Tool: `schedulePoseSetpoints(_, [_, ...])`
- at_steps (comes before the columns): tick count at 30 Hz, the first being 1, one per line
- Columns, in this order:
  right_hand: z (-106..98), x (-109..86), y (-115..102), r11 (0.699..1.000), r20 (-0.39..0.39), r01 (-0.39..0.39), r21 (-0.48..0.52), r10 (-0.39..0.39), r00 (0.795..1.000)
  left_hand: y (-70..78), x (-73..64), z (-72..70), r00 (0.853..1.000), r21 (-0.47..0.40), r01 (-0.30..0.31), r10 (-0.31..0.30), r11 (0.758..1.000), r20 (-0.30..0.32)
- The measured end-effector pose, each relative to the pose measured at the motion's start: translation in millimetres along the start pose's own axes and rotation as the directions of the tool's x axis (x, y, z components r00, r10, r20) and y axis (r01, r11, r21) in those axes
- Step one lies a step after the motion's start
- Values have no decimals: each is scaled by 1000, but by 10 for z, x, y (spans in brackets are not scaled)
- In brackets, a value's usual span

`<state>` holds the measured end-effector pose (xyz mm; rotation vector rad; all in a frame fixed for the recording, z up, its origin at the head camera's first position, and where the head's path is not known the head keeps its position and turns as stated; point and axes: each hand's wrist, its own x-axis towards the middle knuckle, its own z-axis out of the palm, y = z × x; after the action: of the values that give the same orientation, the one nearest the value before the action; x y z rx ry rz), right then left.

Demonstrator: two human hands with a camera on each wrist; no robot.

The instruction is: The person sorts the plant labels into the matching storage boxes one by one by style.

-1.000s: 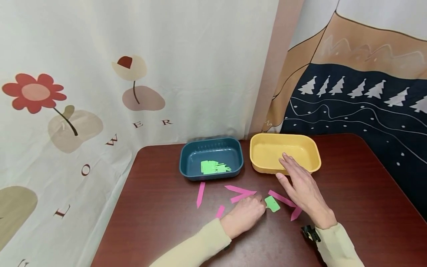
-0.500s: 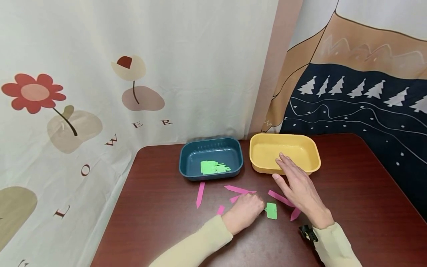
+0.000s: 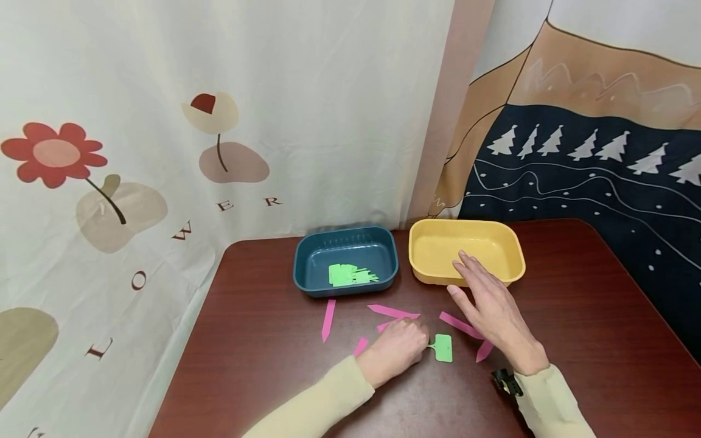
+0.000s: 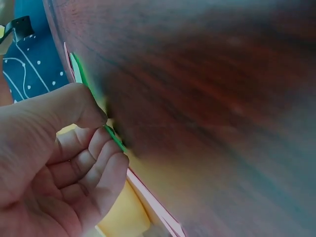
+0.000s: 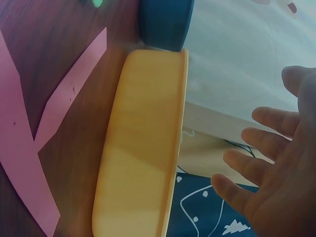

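Observation:
In the head view my left hand (image 3: pixel 397 350) is low over the table and pinches the stem of a green T-shaped plant label (image 3: pixel 442 348). The label's flat head points to the right, and the stem's end is hidden by the fingers. Thumb and fingertips meet on the thin green edge (image 4: pixel 114 137) in the left wrist view. My right hand (image 3: pixel 495 316) hovers with fingers extended near the front of a yellow bin (image 3: pixel 438 255), holding nothing. Several green labels (image 3: pixel 345 275) lie in a pile inside a dark blue bin (image 3: pixel 350 249).
Pink pointed strips lie scattered on the brown table (image 3: pixel 246 340): one strip (image 3: pixel 328 320) below the blue bin, another (image 3: pixel 393 311) by my left hand, and a third (image 3: pixel 461 325) beside my right hand. A printed curtain (image 3: pixel 328 121) hangs behind the bins.
The green label has turned and shifted slightly left and down with my left hand, showing more of its stem. My right hand has moved slightly left and stays open.

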<state>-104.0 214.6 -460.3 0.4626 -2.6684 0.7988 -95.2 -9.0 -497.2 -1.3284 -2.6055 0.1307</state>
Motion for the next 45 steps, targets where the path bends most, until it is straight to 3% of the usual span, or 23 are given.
schedulePoseSetpoints(12, [24,24,-33,1000,15,3,-3,-3,1000,-226,-172,-90,998,-61,66,-65,996,26])
schedulePoseSetpoints(19, [44,37,-43,1000,31,2,4,-2,1000,-398,-351,-155,990,-159,127,-134,979,-35])
schedulePoseSetpoints(24, [73,51,-60,1000,50,1,4,-1,999,-522,-473,-209,982,-181,157,-173,971,-77])
schedulePoseSetpoints(30, [156,71,-121,1000,87,22,-2,-22,996,-681,-581,-280,959,-205,195,-230,959,-164])
schedulePoseSetpoints(37, [291,97,-188,998,127,54,-14,-52,990,-929,-661,-365,905,-209,248,-303,946,-297])
schedulePoseSetpoints(41, [340,98,-208,998,137,68,-18,-65,989,-1079,-675,-416,891,-201,274,-327,940,-314])
schedulePoseSetpoints(45, [366,90,-217,998,141,67,-22,-63,988,-1287,-637,-468,892,-216,314,-365,924,-266])
